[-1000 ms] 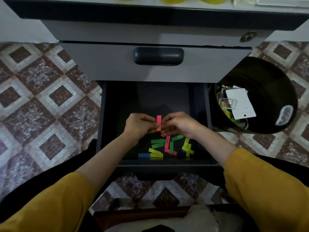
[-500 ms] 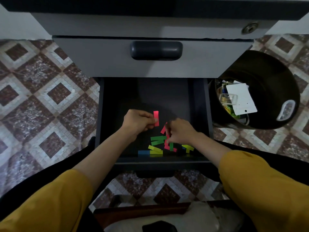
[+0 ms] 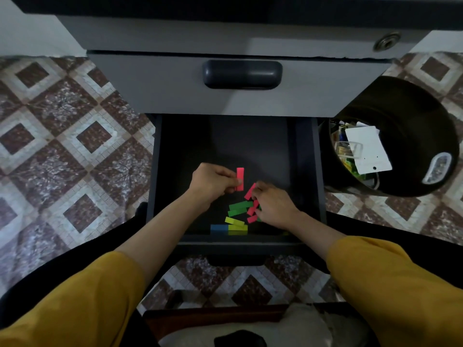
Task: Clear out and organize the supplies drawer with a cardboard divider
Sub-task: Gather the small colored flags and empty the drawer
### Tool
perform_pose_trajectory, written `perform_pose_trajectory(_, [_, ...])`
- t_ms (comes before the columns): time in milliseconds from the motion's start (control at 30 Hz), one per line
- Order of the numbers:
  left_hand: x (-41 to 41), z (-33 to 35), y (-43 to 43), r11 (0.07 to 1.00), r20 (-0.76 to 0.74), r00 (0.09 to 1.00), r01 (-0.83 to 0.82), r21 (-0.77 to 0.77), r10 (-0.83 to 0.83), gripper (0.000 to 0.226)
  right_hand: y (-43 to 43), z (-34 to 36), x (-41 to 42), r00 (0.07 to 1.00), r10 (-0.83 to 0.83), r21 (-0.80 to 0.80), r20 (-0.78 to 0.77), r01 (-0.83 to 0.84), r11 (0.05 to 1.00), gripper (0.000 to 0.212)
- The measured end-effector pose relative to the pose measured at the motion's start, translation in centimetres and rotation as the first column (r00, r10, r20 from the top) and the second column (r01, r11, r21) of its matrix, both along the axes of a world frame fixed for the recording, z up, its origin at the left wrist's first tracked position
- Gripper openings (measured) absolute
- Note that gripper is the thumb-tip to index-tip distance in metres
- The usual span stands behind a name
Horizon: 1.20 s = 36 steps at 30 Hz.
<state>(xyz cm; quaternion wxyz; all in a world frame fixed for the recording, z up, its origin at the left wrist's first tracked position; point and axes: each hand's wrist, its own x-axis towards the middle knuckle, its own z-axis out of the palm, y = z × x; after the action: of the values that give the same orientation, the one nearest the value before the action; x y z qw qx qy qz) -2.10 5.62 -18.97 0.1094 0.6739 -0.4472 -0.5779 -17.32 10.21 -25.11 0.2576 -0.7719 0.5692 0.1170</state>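
Strips [image 3: 236, 212] lie at the open drawer's [image 3: 156, 171] front; a bin [image 3: 400, 108] stands right of it.

The floor [image 3: 75, 146] is laid with tiles patterned in brown and cream diamonds, seen on both sides of a grey cabinet [image 3: 175, 38] and below it. A closed drawer front [image 3: 162, 83] is set in the cabinet and fitted with a dark rounded handle [image 3: 242, 74] at its middle. A round metal lock [image 3: 387, 41] is seen at the cabinet's upper right. The cabinet is topped by a dark surface edge [image 3: 225, 8]. A pale plain area [image 3: 32, 33], wall or cabinet side, is visible at the upper left. The scene is dimly lit, and a faint sheen is caught on the handle.
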Motion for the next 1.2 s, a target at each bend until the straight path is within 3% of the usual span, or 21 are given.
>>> perform_pose_trajectory(233, [-0.1,-0.1,0.0,1.0,0.008,1.0,0.025,-0.01,-0.025,0.009,0.4,-0.1,0.2,0.995,0.095,0.003,-0.037,-0.095,0.995,0.057])
perform_pose_trajectory(500, [0.0,-0.3,0.1,1.0,0.012,1.0,0.027,-0.004,-0.027,0.009,0.5,-0.5,0.8,0.989,0.115,-0.035,-0.092,-0.119,0.992,0.039])
perform_pose_trajectory(867, [-0.1,-0.2,0.2,0.999,0.01,0.999,0.05,-0.004,-0.05,0.008,0.2,-0.5,0.8,0.999,0.041,-0.003,-0.026,-0.041,0.999,0.027])
perform_pose_trajectory(1000, [-0.1,-0.3,0.1,0.999,0.013,0.999,0.039,0.006,-0.04,0.004,-0.2,-0.6,0.3,0.981,-0.166,0.045,0.096,0.162,0.986,0.017])
perform_pose_trajectory(1067, [0.0,-0.3,0.1,0.999,0.017,0.999,0.046,0.017,-0.046,0.009,-0.7,-0.5,-0.1,0.876,-0.406,0.114,0.259,0.39,0.914,0.017])
perform_pose_trajectory(1100, [-0.1,-0.4,0.1,0.998,0.017,0.999,0.048,0.029,-0.049,0.009,-1.1,-0.2,-0.1,0.78,-0.526,0.18,0.338,0.495,0.85,0.017])
perform_pose_trajectory(1200, [-0.2,-0.6,0.2,0.996,0.01,0.999,0.05,0.073,-0.051,0.009,-2.1,2.0,0.1,0.378,-0.806,0.528,0.455,0.615,0.586,0.011])
